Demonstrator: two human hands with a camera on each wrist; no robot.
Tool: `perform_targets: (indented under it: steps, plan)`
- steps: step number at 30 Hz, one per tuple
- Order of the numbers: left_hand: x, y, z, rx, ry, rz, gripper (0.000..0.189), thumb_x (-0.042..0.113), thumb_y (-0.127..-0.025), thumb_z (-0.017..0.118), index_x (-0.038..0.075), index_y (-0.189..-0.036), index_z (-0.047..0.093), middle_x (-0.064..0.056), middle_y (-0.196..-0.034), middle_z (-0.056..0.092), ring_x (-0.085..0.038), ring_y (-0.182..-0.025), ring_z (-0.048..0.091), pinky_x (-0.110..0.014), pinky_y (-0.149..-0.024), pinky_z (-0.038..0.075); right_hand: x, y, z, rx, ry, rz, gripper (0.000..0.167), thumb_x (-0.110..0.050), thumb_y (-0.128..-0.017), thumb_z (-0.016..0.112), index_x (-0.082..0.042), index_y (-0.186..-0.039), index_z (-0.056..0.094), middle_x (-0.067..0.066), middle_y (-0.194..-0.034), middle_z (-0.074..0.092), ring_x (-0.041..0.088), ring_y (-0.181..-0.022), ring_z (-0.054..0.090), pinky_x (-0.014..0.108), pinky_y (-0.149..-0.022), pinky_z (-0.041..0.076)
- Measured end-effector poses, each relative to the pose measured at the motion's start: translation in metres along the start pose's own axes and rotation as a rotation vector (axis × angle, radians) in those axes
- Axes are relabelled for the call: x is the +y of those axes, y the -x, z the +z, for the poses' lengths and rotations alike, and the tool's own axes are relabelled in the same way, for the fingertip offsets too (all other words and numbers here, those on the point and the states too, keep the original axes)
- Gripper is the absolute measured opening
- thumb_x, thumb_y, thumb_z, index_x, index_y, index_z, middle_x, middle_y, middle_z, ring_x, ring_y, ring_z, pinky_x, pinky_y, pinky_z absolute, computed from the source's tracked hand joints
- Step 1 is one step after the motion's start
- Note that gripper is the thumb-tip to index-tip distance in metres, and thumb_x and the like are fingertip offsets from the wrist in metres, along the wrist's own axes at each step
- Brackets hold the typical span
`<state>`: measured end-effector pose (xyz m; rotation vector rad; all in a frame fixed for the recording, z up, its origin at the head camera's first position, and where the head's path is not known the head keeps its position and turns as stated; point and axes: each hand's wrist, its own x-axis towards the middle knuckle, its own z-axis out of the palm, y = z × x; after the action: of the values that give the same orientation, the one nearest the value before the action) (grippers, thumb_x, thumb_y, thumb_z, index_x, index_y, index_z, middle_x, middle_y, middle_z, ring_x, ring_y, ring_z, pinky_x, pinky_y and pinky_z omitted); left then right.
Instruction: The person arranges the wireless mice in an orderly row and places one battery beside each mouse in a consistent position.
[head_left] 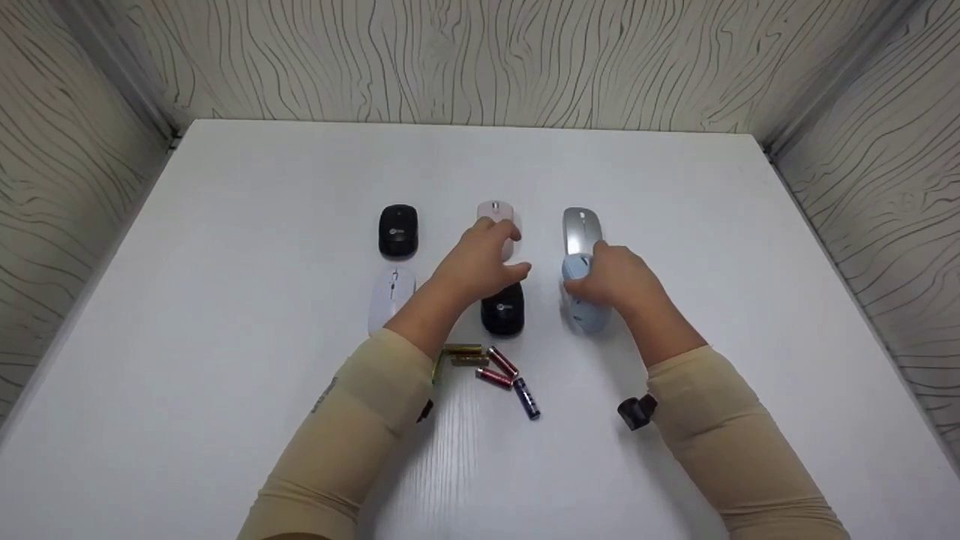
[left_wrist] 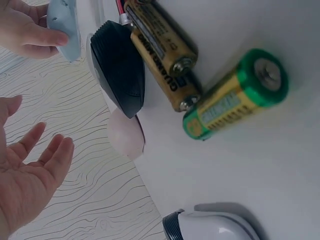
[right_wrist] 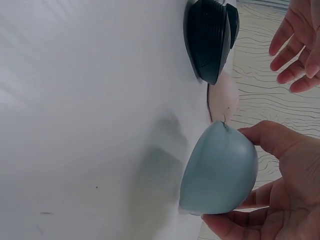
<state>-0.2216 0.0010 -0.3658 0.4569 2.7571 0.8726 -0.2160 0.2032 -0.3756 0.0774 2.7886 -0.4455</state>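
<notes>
My right hand grips a light blue computer mouse between thumb and fingers. In the right wrist view that mouse hangs close over the table, its shadow beside it. A silver mouse lies just beyond, partly covered by the hand in the head view. My left hand has its fingers spread and nothing in its grasp. It hovers over a pale pink mouse and a black mouse, hiding part of each. In the left wrist view the left palm faces sideways with the fingers loosely bent.
Another black mouse and a white mouse lie on the left. Nearer me are several batteries: gold ones, red ones, a dark blue one and a green-and-gold one. Patterned panels surround the white table.
</notes>
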Motion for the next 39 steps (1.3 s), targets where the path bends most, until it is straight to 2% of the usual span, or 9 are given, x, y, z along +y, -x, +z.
perform_targets:
  steps: [9,19,25,32,39]
  plan:
    - [0.007,-0.001,0.006,-0.005,-0.003,0.026,0.046,0.038,-0.084,0.062,0.017,-0.123,0.05,-0.005,-0.12,0.046,-0.017,-0.106,0.046,-0.032,-0.094,0.041,0.009,-0.004,0.004,-0.018,-0.002,0.041,0.07,-0.038,-0.08,0.063,0.011,-0.124,0.041,0.027,-0.108,0.056,0.037,-0.093,0.058,0.049,-0.077,0.049]
    - [0.008,0.0,0.014,-0.046,-0.009,-0.001,0.047,0.039,-0.083,0.063,0.02,-0.124,0.049,-0.004,-0.121,0.046,-0.015,-0.102,0.046,-0.032,-0.09,0.044,0.013,-0.007,0.011,-0.025,-0.007,0.061,0.067,-0.037,-0.08,0.063,0.012,-0.122,0.044,0.029,-0.107,0.057,0.039,-0.093,0.059,0.05,-0.075,0.049]
    - [0.005,0.002,0.016,-0.061,-0.01,-0.002,0.047,0.039,-0.083,0.063,0.019,-0.123,0.049,-0.005,-0.117,0.047,-0.014,-0.095,0.049,-0.029,-0.083,0.047,0.013,-0.007,0.014,-0.024,-0.006,0.066,0.069,-0.037,-0.08,0.064,0.012,-0.123,0.043,0.03,-0.109,0.056,0.041,-0.095,0.058,0.051,-0.076,0.049]
    - [0.001,0.001,0.019,-0.073,-0.038,-0.006,0.048,0.04,-0.083,0.063,0.019,-0.124,0.049,-0.005,-0.12,0.046,-0.017,-0.103,0.045,-0.033,-0.088,0.046,0.012,-0.008,0.015,-0.031,0.012,0.074,0.075,-0.042,-0.079,0.065,0.011,-0.126,0.041,0.029,-0.113,0.054,0.039,-0.098,0.057,0.052,-0.08,0.048]
    - [-0.001,0.002,0.02,-0.085,-0.032,-0.012,0.048,0.039,-0.083,0.063,0.019,-0.124,0.049,-0.006,-0.121,0.045,-0.017,-0.103,0.045,-0.034,-0.088,0.046,0.013,-0.009,0.016,-0.046,0.003,0.074,0.079,-0.046,-0.079,0.065,0.011,-0.128,0.039,0.03,-0.115,0.053,0.04,-0.1,0.056,0.053,-0.082,0.046]
